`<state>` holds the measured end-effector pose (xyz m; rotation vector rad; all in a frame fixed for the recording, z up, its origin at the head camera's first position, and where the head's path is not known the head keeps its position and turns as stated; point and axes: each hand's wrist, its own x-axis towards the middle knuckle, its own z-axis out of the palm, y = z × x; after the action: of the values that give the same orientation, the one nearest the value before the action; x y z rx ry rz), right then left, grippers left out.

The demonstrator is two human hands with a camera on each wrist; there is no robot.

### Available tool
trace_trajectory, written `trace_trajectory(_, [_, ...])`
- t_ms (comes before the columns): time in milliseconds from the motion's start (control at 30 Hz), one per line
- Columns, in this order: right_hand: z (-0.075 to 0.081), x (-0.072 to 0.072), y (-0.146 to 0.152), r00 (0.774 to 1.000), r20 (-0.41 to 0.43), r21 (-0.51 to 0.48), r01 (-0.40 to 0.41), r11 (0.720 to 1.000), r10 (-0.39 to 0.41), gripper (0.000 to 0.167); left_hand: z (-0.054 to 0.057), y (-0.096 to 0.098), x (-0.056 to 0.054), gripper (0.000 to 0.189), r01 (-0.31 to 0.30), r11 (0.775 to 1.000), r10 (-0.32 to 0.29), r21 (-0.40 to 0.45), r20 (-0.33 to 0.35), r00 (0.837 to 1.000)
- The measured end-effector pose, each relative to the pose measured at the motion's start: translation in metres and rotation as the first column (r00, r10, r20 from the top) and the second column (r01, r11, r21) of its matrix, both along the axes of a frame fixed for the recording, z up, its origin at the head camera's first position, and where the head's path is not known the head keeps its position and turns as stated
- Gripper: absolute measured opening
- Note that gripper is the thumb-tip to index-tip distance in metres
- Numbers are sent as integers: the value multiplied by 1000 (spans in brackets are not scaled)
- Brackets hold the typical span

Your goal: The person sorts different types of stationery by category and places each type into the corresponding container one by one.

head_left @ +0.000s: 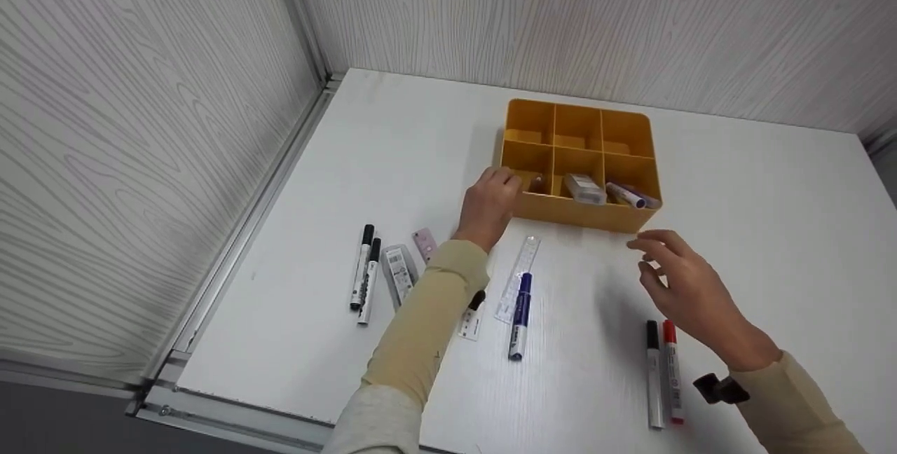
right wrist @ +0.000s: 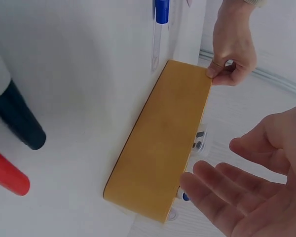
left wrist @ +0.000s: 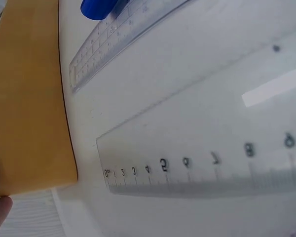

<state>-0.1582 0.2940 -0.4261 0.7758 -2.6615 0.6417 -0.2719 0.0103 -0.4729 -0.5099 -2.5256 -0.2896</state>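
Head view: A person's left hand (head_left: pixel 488 205) grips the front left corner of an orange-yellow six-compartment plastic box (head_left: pixel 574 211) at the far side of a white table (head_left: pixel 406 132). The right hand (head_left: pixel 683 279), fingers loosely bent and holding nothing, hangs just off the front right corner. Inside the front row sit a clear plastic case (head_left: pixel 585 189) and, to its right, white-barrelled markers (head_left: pixel 624 195). Before the box, a blue-capped marker (head_left: pixel 521 314) lies against a narrow clear ruler (head_left: pixel 514 286). Two black-capped white markers (head_left: pixel 361 268), a grey-and-white oblong case (head_left: pixel 400 274) and a pink piece (head_left: pixel 424 241) lie to the left; a black-capped grey marker (head_left: pixel 654 377) and a red-capped white marker (head_left: pixel 673 377) lie side by side below the right hand.

Left wrist view: Fingertips touch the box's edge, its wall filling the left side, while a wider clear ruler (left wrist: pixel 202 148) with black numerals lies near the narrow one.

Right wrist view: The left thumb and fingers pinch the box's rim; the right hand, relaxed, faces the compartments.
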Motion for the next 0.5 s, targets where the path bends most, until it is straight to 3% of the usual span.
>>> trace_trajectory(200, [-13, 15, 19, 998, 14, 6, 61, 998, -61, 36, 0, 0, 1, 20, -3, 1000, 3, -21, -13, 1000])
trace_trajectory(500, [-32, 34, 40, 980, 137, 20, 141, 990, -142, 31, -1, 0, 1, 21, -2, 998, 2, -58, -6, 1000])
